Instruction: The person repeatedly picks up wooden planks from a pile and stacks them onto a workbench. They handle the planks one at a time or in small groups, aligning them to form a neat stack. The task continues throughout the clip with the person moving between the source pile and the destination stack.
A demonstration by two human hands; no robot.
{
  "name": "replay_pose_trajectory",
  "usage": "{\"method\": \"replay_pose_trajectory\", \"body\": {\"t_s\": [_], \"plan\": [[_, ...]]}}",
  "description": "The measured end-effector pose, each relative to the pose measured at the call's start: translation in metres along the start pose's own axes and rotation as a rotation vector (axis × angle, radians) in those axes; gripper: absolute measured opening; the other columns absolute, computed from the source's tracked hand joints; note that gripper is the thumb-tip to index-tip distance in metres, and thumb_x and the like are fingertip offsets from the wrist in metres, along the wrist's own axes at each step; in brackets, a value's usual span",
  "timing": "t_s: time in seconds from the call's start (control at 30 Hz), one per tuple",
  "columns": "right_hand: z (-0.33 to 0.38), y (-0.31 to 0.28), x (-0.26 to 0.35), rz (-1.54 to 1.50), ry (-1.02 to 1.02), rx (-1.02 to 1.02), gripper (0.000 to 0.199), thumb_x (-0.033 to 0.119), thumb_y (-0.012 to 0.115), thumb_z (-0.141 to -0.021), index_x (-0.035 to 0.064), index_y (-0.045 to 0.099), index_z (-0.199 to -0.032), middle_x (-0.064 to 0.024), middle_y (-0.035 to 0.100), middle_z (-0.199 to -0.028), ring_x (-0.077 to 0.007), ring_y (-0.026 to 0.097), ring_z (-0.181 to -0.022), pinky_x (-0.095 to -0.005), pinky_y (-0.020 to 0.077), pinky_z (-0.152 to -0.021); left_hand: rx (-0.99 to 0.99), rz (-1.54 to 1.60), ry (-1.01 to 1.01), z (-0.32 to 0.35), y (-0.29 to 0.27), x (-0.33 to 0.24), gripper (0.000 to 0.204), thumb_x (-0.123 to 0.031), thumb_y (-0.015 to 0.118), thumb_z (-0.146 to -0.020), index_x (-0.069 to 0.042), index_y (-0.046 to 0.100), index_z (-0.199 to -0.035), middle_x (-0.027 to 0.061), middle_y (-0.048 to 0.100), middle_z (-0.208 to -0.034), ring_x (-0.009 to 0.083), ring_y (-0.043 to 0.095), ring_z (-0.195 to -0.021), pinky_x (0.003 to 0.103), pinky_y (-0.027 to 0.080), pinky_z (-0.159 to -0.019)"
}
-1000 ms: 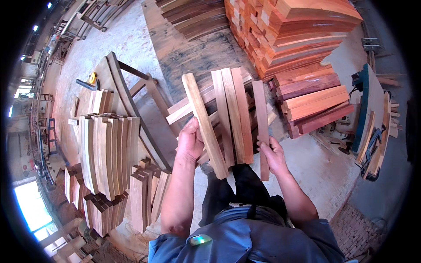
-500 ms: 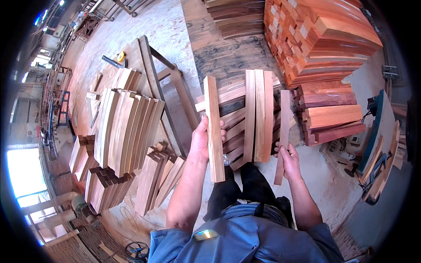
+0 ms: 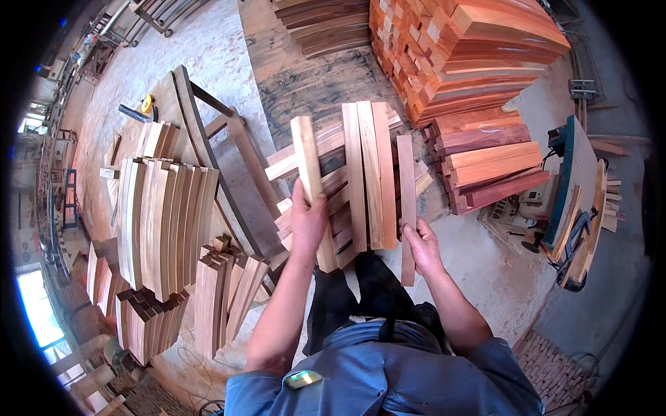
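My left hand is closed around a pale wooden strip, held nearly upright with its top leaning slightly left. In my right hand, pinched between thumb and fingers, is a thinner pinkish-brown wooden strip. Between the two hands, several pale strips lie side by side, pointing away from me. They rest on a crosswise stack of wooden strips, partly hidden by my left hand's strip.
Bundled pale strips stand at left beside a wooden frame; a yellow tape measure lies behind them. Reddish timber is piled high at back right, with a lower reddish stack before it. A blue-edged board stands far right.
The view has swung, shifting the surroundings left. My left hand has turned its strip and now shows its back, with fingers over the strip. The right hand still holds its strip.
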State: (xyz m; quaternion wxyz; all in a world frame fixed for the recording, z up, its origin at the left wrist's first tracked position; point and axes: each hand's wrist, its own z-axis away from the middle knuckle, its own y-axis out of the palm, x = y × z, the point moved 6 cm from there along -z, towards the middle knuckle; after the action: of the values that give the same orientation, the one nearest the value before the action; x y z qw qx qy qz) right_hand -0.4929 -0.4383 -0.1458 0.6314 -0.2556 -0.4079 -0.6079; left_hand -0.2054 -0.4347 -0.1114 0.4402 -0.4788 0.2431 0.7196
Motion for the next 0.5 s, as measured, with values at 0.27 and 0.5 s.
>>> {"method": "replay_pose_trajectory", "body": {"t_s": [0.27, 0.5], "plan": [[0.002, 0.003, -0.012, 0.067, -0.051, -0.032, 0.032, 0.016, 0.06, -0.097, 0.0024, 0.058, -0.126, -0.0037, 0.064, -0.109, -0.011, 0.057, -0.095, -0.0282, 0.047, -0.084, -0.073, -0.579, 0.253, -0.013, 0.052, -0.016, 0.059, -0.02, 0.066, -0.087, 0.0, 0.044, -0.138, 0.026, 0.06, -0.105, 0.0428, 0.057, -0.095, 0.052, 0.046, -0.086], [0.006, 0.014, -0.011, 0.002, -0.007, 0.057, 0.033, 0.017, 0.055, -0.101, 0.0035, 0.053, -0.131, -0.0045, 0.062, -0.114, -0.0133, 0.057, -0.101, -0.0298, 0.0463, -0.088, -0.262, -0.819, 0.453, 0.006, 0.058, -0.027, 0.084, -0.024, 0.073, -0.081, 0.005, 0.03, -0.147, 0.0253, 0.052, -0.12, 0.0417, 0.053, -0.109, 0.049, 0.045, -0.094]]}}
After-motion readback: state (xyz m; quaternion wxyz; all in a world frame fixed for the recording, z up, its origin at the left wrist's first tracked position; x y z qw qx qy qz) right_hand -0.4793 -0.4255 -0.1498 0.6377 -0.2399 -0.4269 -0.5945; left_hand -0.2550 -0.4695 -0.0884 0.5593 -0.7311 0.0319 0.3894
